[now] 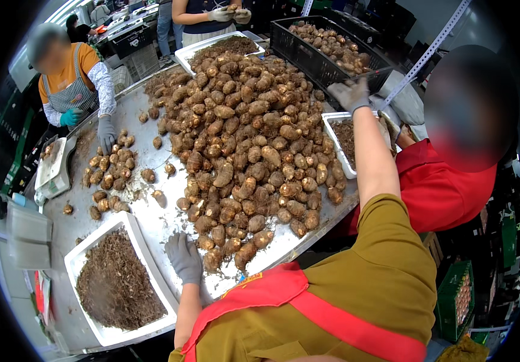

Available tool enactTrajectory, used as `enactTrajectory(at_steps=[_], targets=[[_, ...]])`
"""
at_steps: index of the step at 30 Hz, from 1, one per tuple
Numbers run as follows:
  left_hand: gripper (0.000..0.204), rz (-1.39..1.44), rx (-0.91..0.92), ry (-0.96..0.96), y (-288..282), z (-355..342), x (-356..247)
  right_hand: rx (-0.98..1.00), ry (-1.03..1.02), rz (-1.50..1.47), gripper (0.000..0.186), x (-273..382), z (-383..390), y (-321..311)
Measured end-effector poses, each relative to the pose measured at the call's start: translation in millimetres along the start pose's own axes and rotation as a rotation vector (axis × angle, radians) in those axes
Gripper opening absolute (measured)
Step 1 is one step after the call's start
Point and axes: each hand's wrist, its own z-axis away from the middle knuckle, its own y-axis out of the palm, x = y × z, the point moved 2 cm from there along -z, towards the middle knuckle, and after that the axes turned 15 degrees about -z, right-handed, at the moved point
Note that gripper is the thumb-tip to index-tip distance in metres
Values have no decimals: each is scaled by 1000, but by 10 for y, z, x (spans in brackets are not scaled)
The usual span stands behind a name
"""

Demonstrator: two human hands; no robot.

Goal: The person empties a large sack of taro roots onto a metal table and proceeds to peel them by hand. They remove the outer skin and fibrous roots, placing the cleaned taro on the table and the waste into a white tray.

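The left hand (pixel 184 258) lies open and empty near the table's (pixel 151 226) front edge, beside brown tubers (pixel 242 139) heaped mid-table. The right hand (pixel 349 95), loosely open, nothing visibly held, is at the black crate (pixel 309 65) along the far-right edge.

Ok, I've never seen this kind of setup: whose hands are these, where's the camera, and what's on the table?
There is no machine, just a person. The picture comes from a fisheye camera on that person's head, looking down, so edges bend. Their gloved left hand rests on the metal table, beside a big pile of brown tubers; their gloved right hand is by the black crate. I see nothing held in either. A white tray of brown fibres lies at front left. The grey-gloved hand at upper left belongs to a co-worker.
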Motion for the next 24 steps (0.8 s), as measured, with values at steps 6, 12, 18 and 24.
enactTrajectory(at_steps=[6, 12, 18, 24], targets=[[30, -31, 45, -120, -77, 176, 220, 439, 443, 612, 35, -2038, 933, -1139], [37, 130, 92, -230, 118, 335, 261, 867, 242, 1201, 24, -2829, 2105, -1472], [26, 164, -13, -377, -293, 561, -305, 1626, -185, 1707, 55, -3131, 2308, -1636], [17, 64, -62, -445, -488, 716, -376, 1593, -271, 1704, 51, -3188, 2338, -1640]])
